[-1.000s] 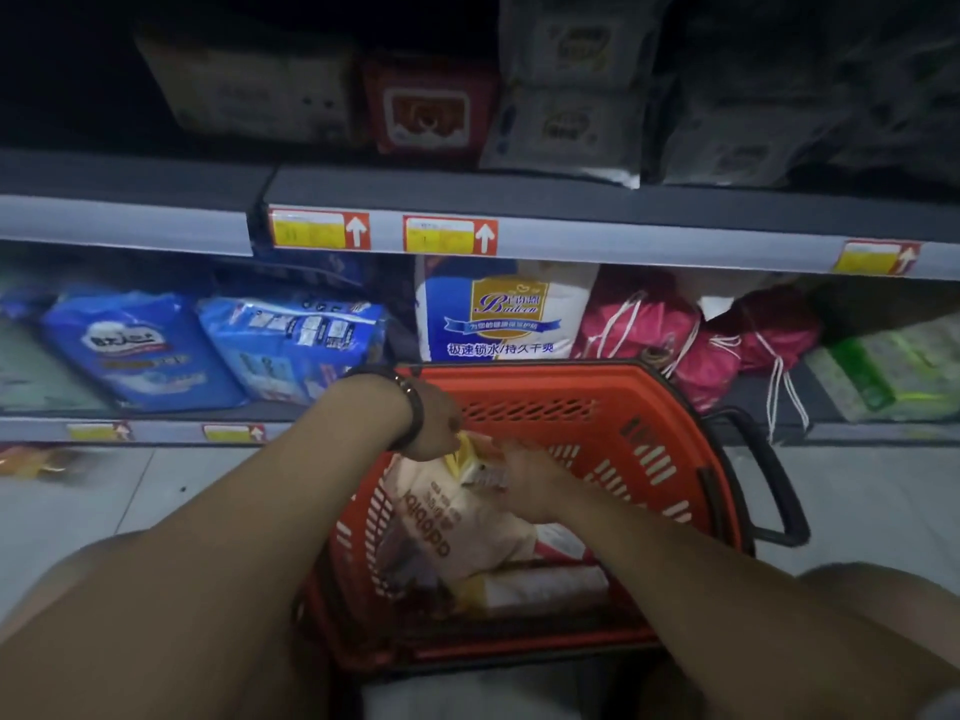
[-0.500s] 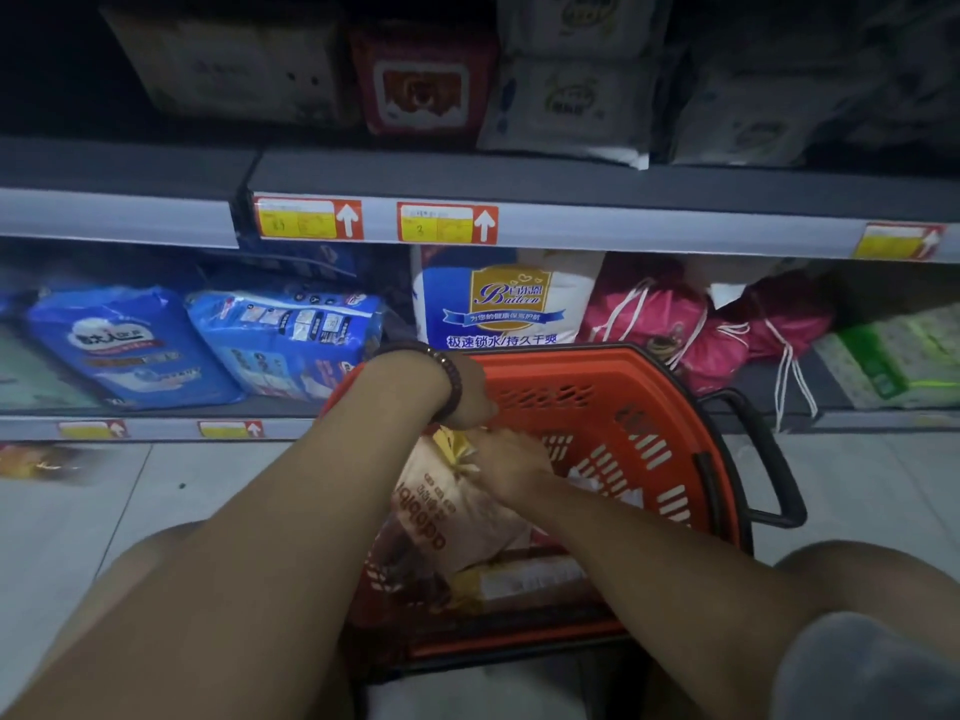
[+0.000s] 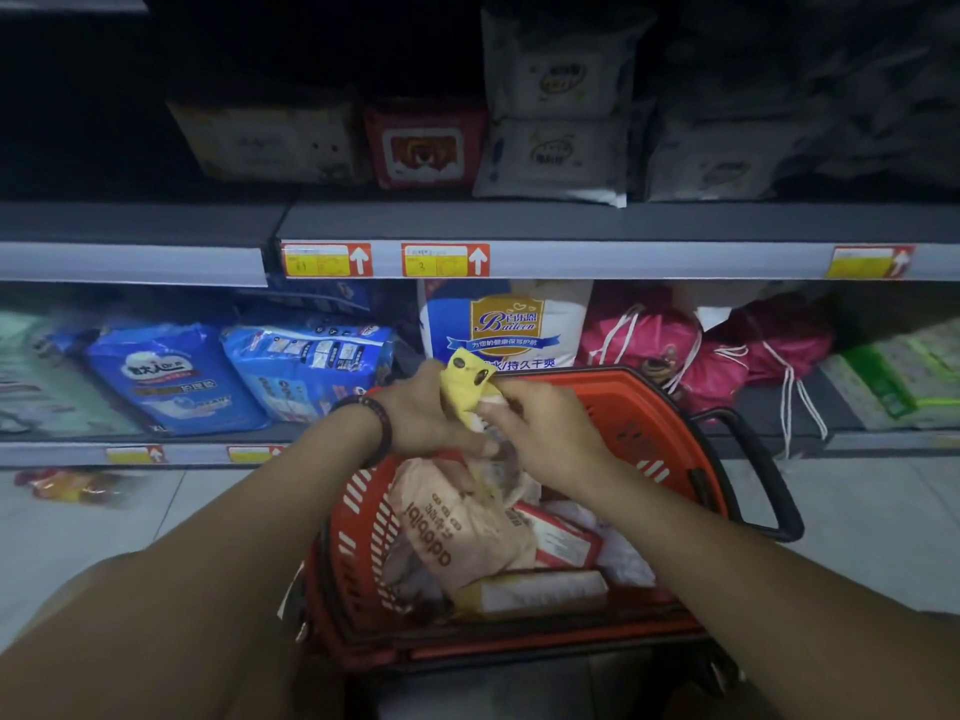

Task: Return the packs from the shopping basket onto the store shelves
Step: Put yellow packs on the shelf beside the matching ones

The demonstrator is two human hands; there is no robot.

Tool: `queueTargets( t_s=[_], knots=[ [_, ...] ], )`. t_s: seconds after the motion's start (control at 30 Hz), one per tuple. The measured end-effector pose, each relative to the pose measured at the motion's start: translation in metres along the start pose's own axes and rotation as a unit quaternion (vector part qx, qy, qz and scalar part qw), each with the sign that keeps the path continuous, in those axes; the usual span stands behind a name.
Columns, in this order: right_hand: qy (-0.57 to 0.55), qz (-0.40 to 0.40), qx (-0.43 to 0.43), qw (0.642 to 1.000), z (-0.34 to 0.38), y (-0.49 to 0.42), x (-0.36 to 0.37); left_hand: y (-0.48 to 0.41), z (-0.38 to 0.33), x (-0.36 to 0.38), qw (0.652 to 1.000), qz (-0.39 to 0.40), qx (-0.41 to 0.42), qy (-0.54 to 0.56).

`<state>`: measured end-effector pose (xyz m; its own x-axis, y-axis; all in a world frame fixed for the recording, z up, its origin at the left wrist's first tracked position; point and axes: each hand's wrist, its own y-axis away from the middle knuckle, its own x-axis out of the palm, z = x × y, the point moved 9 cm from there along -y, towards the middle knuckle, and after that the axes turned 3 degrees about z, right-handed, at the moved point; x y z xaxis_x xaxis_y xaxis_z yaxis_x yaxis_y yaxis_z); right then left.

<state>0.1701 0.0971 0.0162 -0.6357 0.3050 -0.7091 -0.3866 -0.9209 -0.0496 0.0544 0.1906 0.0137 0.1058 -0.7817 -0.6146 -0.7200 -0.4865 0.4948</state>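
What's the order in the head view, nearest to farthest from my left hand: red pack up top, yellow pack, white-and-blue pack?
1. The yellow pack, gripped in the left hand.
2. The white-and-blue pack, just behind on the lower shelf.
3. The red pack, on the upper shelf.

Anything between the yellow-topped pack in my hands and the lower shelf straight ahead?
Yes. The yellow-topped beige plastic pack hangs partly inside the red plastic basket, whose far rim stands ahead, and a white-and-blue pack fills the lower shelf directly behind.
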Motion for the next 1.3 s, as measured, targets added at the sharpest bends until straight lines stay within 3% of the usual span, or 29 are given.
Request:
queueTargets(
  t_s=[0.07, 0.13, 0.23, 0.3, 0.43, 0.53, 0.73, 0.97, 1.07, 1.13, 1.2, 1.3],
  knots=[
    [-0.082, -0.005, 0.01, 0.997, 0.008, 0.004, -0.006, 0.002, -0.002, -0.004, 0.997, -0.061, 0.021, 0.046],
    [-0.146, 0.021, 0.013, 0.989, 0.012, 0.01, -0.007, 0.007, -0.004, -0.007, 0.993, -0.074, 0.038, 0.083],
    [-0.084, 0.042, 0.025, 0.995, -0.01, 0.023, -0.008, 0.018, -0.004, -0.016, 0.988, -0.072, 0.034, 0.131],
    [0.031, 0.151, 0.077, 0.985, -0.047, 0.037, 0.017, 0.021, 0.0, -0.024, 0.985, -0.082, 0.025, 0.151],
    [0.137, 0.457, 0.156, 0.865, -0.116, 0.1, 0.09, 0.019, 0.018, -0.025, 0.981, -0.069, -0.007, 0.178],
    [0.128, 0.51, 0.178, 0.832, -0.135, 0.121, 0.11, 0.017, 0.022, -0.014, 0.962, -0.01, 0.004, 0.272],
    [0.08, 0.534, 0.221, 0.812, -0.13, 0.114, 0.123, 0.02, 0.015, -0.02, 0.957, 0.05, 0.066, 0.278],
    [0.127, 0.531, 0.21, 0.811, -0.115, 0.101, 0.087, 0.019, 0.012, -0.037, 0.972, -0.003, 0.101, 0.212],
    [0.099, 0.471, 0.206, 0.852, -0.095, 0.085, 0.04, 0.025, 0.007, -0.045, 0.96, -0.042, 0.108, 0.254],
    [0.025, 0.405, 0.217, 0.888, -0.08, 0.076, 0.0, 0.029, 0.005, -0.052, 0.949, -0.078, 0.113, 0.285],
    [-0.145, 0.333, 0.237, 0.901, -0.067, 0.072, -0.035, 0.035, 0.004, -0.058, 0.936, -0.119, 0.124, 0.306],
    [-0.416, 0.207, 0.285, 0.838, -0.06, 0.068, -0.067, 0.042, 0.0, -0.062, 0.919, -0.156, 0.138, 0.334]
  ],
)
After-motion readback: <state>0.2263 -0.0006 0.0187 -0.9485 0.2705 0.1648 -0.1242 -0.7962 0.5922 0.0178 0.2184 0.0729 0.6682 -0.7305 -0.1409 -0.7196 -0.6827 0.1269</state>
